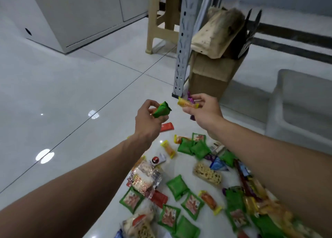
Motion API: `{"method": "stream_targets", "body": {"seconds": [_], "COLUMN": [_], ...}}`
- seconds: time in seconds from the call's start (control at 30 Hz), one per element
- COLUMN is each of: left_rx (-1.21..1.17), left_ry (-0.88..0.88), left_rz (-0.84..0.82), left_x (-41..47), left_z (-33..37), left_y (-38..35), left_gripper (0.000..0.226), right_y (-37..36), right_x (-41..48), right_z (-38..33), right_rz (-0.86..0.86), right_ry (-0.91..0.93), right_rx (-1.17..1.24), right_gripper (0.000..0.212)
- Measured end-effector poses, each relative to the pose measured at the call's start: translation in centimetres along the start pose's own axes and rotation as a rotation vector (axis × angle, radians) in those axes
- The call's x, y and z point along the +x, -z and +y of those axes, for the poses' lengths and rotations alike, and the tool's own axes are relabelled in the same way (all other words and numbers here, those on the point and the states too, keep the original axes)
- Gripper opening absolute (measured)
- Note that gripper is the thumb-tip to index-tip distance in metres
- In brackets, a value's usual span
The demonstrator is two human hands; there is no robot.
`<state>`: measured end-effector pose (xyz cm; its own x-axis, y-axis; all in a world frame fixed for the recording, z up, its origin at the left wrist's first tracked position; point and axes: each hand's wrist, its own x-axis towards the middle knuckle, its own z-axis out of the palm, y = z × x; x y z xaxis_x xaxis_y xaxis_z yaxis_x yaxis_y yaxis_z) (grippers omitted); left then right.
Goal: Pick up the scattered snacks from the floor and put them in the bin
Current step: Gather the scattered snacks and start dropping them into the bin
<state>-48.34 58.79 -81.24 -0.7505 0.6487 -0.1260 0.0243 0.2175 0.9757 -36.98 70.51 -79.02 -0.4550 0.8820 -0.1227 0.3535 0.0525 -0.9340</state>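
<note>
Left hand (149, 121): grip closed around a green packet (161, 110), held above the floor. Right hand (204, 108): grip pinching a yellow-orange wrapped snack (187, 104), with a purple wrapper (190, 95) showing just behind it. The two hands are near each other but apart.

Scattered snacks (177, 184) lie below and between the forearms: green pillow packets, orange-and-yellow sticks, clear-wrapped puffed bars, red and blue packets, some overlapping.

The surface is a glossy white tiled floor (71, 94) with dark grout lines and lamp reflections. The pale bin (280, 121) stands at the right, beside the right forearm. A perforated metal upright (183, 49) and a cardboard box (212, 76) stand just beyond the hands. A beige stool (161, 31) and a white cabinet (80, 13) are farther back. Tile stretches leftward from the pile toward the cabinet.
</note>
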Motion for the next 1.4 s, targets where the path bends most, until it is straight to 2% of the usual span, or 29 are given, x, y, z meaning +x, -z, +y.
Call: {"method": "stream_targets", "body": {"seconds": [0.27, 0.5, 0.67, 0.87, 1.13, 1.4], "left_rx": [-0.002, -0.022, -0.069, -0.089, -0.034, 0.071], "left_ry": [-0.089, -0.156, -0.142, -0.137, -0.083, -0.05], "left_rz": [-0.08, -0.337, -0.359, -0.444, -0.5, -0.437], "left_x": [-0.6, -2.8, -3.9, -5.0, -5.6, -2.8], "left_z": [5.8, 10.3, 11.2, 11.7, 10.3, 8.2], "left_y": [-7.6, -17.7, -25.5, -32.9, -40.0, -43.3], "left_gripper": [0.036, 0.044, 0.045, 0.043, 0.041, 0.037], "right_y": [10.2, 19.3, 25.6, 32.1, 36.9, 37.6], "right_x": [0.5, 1.7, 2.0, 2.0, 2.7, 5.3], "right_z": [0.0, 1.9, 4.0, 6.7, 10.5, 13.0], "right_rz": [0.201, 0.334, 0.432, 0.573, 0.644, 0.65], "right_ry": [-0.028, -0.03, -0.068, -0.119, -0.194, -0.256], "right_rx": [0.241, 0.297, 0.338, 0.378, 0.367, 0.313], "right_gripper": [0.034, 0.038, 0.034, 0.04, 0.042, 0.043]}}
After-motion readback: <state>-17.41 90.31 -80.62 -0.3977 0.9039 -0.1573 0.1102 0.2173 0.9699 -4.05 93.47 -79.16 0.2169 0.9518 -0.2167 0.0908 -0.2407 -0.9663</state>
